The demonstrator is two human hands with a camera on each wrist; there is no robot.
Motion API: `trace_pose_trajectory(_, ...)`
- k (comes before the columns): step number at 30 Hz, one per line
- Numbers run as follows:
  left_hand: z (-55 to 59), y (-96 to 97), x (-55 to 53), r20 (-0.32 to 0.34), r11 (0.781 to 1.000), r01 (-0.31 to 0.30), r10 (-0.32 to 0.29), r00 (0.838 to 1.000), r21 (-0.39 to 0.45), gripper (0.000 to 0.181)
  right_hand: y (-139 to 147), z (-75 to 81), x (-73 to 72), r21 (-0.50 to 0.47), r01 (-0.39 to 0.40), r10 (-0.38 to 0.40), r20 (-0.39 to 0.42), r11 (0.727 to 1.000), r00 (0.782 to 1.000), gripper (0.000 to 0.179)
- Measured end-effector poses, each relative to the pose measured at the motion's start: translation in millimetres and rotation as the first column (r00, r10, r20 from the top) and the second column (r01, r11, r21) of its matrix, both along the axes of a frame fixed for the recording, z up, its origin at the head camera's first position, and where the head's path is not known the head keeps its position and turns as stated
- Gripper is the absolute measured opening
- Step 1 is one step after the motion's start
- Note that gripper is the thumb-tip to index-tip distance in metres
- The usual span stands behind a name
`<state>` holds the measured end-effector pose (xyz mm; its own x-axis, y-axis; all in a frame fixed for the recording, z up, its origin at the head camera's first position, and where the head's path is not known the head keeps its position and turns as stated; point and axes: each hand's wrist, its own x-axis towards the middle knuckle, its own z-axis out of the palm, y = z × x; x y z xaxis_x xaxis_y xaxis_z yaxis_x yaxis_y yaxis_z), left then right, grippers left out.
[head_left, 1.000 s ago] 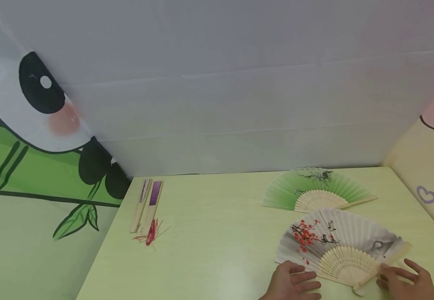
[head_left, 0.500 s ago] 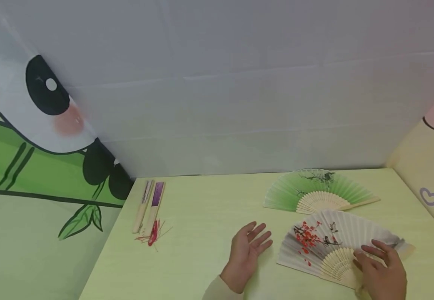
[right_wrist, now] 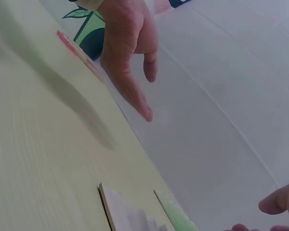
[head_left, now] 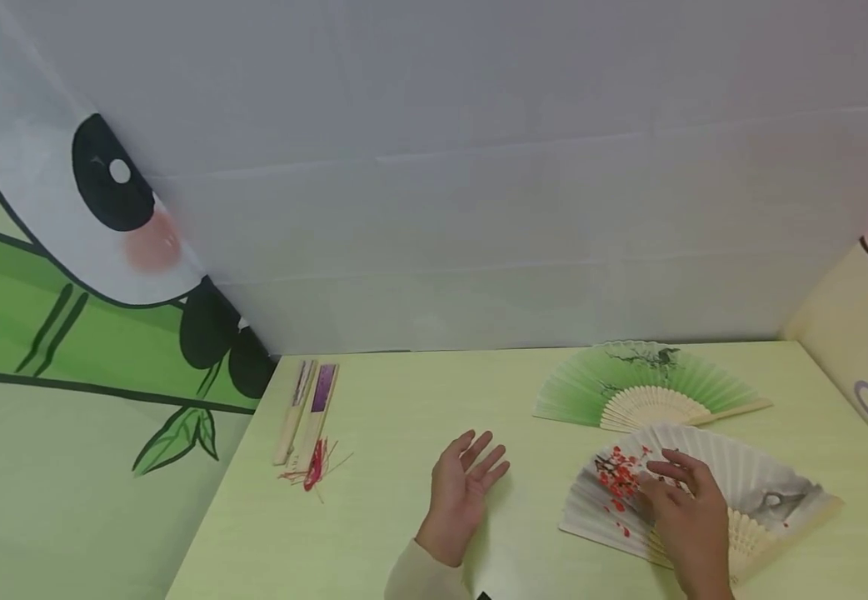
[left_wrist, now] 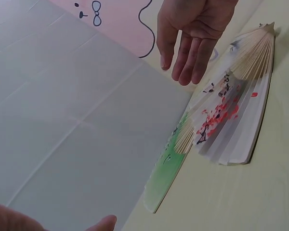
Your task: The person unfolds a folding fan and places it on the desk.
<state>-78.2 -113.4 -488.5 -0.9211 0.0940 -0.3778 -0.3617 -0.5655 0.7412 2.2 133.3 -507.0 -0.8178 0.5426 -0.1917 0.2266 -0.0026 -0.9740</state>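
A white folding fan (head_left: 749, 475) with red blossoms lies spread on the table at the right. My right hand (head_left: 689, 517) hovers over its left part, fingers loosely bent and holding nothing; in the left wrist view a gap shows between this hand (left_wrist: 197, 38) and the white fan (left_wrist: 231, 115). Left of the fan, my left hand (head_left: 460, 496) is raised above the table with fingers spread and nothing in them. Behind the white fan lies a green folding fan (head_left: 576, 387), also spread. In the right wrist view my left hand (right_wrist: 127, 57) hangs above the tabletop.
Two folded fans lie side by side at the table's far left: one with a purple band (head_left: 323, 390), one slimmer (head_left: 295, 412). A red tassel (head_left: 315, 467) lies at their near end. A grey-white wall (head_left: 434, 308) borders the table's back (head_left: 419, 375).
My right hand has left the white fan's right edge and crossed leftward over it. The left hand has moved left and farther up the table, away from that fan. The fans stay in place.
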Motion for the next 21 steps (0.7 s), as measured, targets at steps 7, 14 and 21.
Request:
trace_pose_trajectory(7, 0.7, -18.9, -9.1, -0.016, 0.997, -0.072, 0.072, 0.997, 0.007, 0.061, -29.3, 10.9, -14.0, 0.005, -0.092, 0.092, -0.055, 0.996, 0.994, 0.047)
trace_pose_trajectory(14, 2.9, -41.4, -18.1, -0.025, 0.991, -0.135, 0.135, 0.990, 0.014, 0.062, -60.3, 22.0, -28.4, -0.066, -0.195, 0.184, -0.141, 0.979, 0.973, 0.047)
trace_pose_trajectory(21, 6.6, -64.9, -26.0, -0.029, 0.979, -0.203, 0.204, 0.979, 0.026, 0.061, -95.0, 25.0, -40.8, -0.084, -0.247, 0.231, -0.168, 0.965, 0.958, 0.046)
